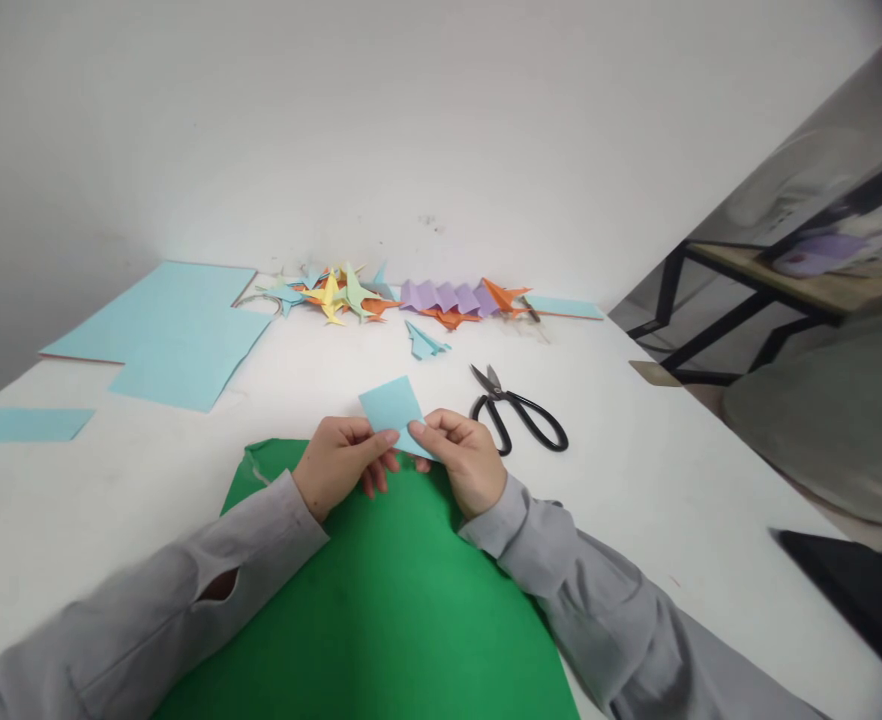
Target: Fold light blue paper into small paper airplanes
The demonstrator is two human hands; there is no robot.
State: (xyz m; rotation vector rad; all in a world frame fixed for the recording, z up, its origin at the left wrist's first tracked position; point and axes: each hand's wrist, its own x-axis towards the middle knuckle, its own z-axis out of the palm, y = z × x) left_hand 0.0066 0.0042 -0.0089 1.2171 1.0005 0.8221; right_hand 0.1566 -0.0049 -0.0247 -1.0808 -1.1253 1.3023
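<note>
A small light-blue square of paper (394, 401) is held up between both hands, above a green cloth or apron (388, 590). My left hand (347, 455) pinches its lower left edge with thumb and fingers. At its lower right corner, my right hand (465, 455) grips the same paper, thumb on top. Some fingertips are hidden behind the sheet. Just right of my right hand lies a pair of scissors (516, 405) with black handles, its blades slightly apart and pointing to the wall. Beyond the paper rests a folded light-blue paper piece (424, 342).
Large light-blue sheets (171, 330) lie at the back left, with a smaller blue piece (32, 424) nearer. Along the wall sit several folded paper shapes (343, 293), a pleated purple paper (445, 297) and a blue strip (565, 306). A dark-framed table (771, 275) stands to the right.
</note>
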